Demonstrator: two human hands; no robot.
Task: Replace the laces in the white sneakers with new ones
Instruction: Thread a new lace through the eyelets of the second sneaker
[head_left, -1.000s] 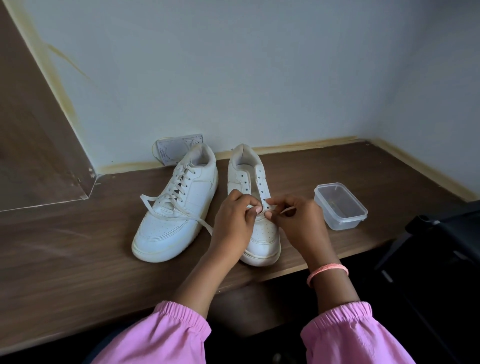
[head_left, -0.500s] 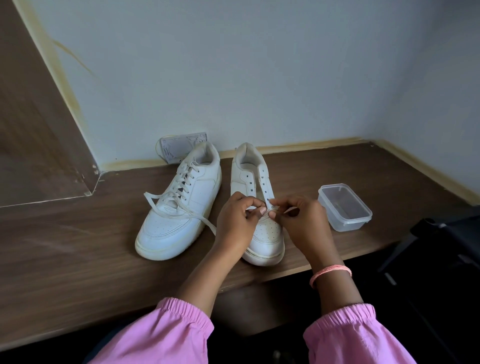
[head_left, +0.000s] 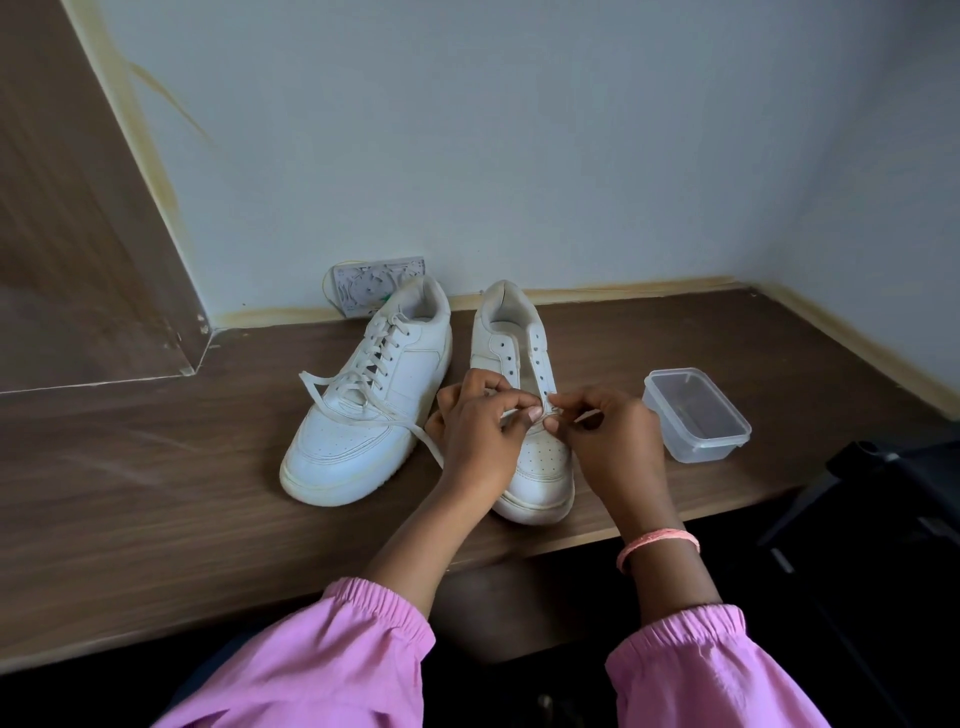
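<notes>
Two white sneakers stand side by side on the wooden desk (head_left: 156, 493), toes toward me. The left sneaker (head_left: 363, 405) is laced, with loose lace ends trailing off its sides. On the right sneaker (head_left: 524, 415) the upper eyelets are bare. My left hand (head_left: 478, 431) and my right hand (head_left: 608, 431) meet over its lowest eyelets, each pinching a white lace (head_left: 543, 414) that runs between their fingertips. The hands hide most of that lace.
A clear plastic container (head_left: 696, 415) without a lid sits on the desk to the right of the sneakers. A small patterned card (head_left: 363, 280) leans on the wall behind the left sneaker. Something dark (head_left: 893, 493) stands off the desk's right front edge.
Both hands stay over the right sneaker's lower eyelets, fingertips shifting only slightly on the lace. The camera view has drifted a little.
</notes>
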